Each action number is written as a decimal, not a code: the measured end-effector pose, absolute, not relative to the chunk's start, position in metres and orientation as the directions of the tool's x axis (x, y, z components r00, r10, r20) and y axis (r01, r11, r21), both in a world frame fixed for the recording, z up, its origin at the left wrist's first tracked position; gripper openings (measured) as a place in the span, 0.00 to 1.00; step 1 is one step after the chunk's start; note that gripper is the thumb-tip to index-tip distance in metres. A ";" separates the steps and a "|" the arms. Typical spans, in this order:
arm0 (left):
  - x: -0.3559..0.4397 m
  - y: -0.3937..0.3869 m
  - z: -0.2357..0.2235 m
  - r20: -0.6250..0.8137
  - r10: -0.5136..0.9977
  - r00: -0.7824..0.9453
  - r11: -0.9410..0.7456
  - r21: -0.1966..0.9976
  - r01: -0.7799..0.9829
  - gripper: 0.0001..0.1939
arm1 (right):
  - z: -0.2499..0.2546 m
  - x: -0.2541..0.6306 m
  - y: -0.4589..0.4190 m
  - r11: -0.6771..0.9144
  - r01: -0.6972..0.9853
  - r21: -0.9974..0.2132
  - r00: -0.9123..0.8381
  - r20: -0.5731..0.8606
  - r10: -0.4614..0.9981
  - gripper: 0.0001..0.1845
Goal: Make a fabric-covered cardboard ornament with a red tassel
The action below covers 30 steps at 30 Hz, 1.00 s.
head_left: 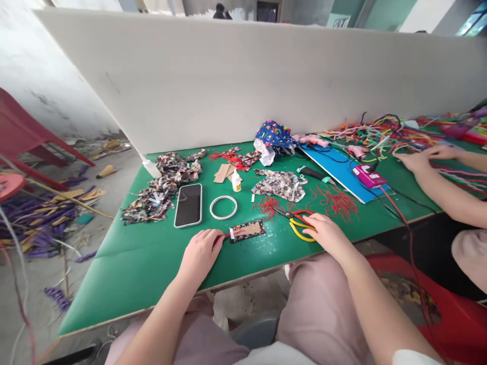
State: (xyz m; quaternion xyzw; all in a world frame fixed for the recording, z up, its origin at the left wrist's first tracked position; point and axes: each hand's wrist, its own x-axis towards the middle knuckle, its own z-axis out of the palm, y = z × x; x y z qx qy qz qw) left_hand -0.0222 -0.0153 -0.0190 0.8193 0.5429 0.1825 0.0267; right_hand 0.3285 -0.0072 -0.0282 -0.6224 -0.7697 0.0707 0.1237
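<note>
My left hand point(201, 253) is closed over red cords point(227, 235) at the left end of a small cardboard strip point(251, 230). Dark floral fabric edges that strip, and a white piece of tape crosses its left end. Scissors point(301, 232) with one red and one yellow handle lie at the fingers of my right hand point(329, 233), which grips the handles. Their blades point left, over a tangle of red thread point(267, 205). Between my hands and the back wall are a roll of white tape point(211, 209) and a small glue bottle point(236, 181).
At left lie a phone point(188, 205) and heaped floral fabric scraps point(146, 203). Behind are brown card pieces point(221, 173), a blue patterned cloth point(276, 136) and a cutter knife point(314, 174). A blue board point(338, 172) and magenta box point(369, 176) stand right, near another person's hands point(422, 158).
</note>
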 end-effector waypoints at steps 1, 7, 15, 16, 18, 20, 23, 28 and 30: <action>-0.022 -0.016 -0.018 0.255 0.910 0.326 -0.388 0.247 0.888 0.12 | -0.024 0.326 -0.005 0.219 0.944 -0.248 -0.212 0.055 0.976 0.14; -0.029 -0.021 -0.016 0.230 0.905 0.358 -0.405 0.205 0.891 0.14 | -0.007 0.330 -0.011 0.184 0.965 -0.184 -0.204 -0.091 0.975 0.15; -0.059 -0.022 -0.014 0.210 0.898 0.385 -0.407 0.069 0.911 0.16 | -0.006 0.382 -0.021 -0.057 0.912 -0.406 0.061 -0.003 0.998 0.08; -0.063 -0.022 -0.016 0.201 0.905 0.376 -0.393 0.054 0.918 0.16 | -0.007 0.386 -0.018 -0.089 0.883 -0.461 0.113 0.025 0.993 0.10; -0.069 -0.023 -0.020 0.208 0.918 0.337 -0.352 0.038 0.935 0.16 | -0.008 0.388 -0.007 -0.108 0.771 -0.627 0.183 0.056 0.982 0.13; -0.069 -0.024 -0.022 0.272 0.919 0.285 -0.314 0.071 0.947 0.16 | -0.006 0.382 0.007 -0.070 0.649 -0.758 0.167 0.053 0.984 0.14; -0.048 -0.025 -0.017 0.345 0.913 0.219 -0.317 0.260 0.912 0.17 | 0.004 0.360 0.023 -0.017 0.681 -0.732 0.100 0.070 0.993 0.14; 0.034 -0.031 -0.001 0.007 0.992 0.128 -0.058 0.918 0.393 0.25 | 0.017 0.299 0.023 0.106 0.672 -0.733 -0.069 0.081 0.994 0.14; 0.068 -0.032 0.003 -0.163 0.966 0.200 0.161 0.987 0.029 0.29 | 0.016 0.271 0.017 0.164 0.659 -0.734 -0.144 0.091 0.985 0.12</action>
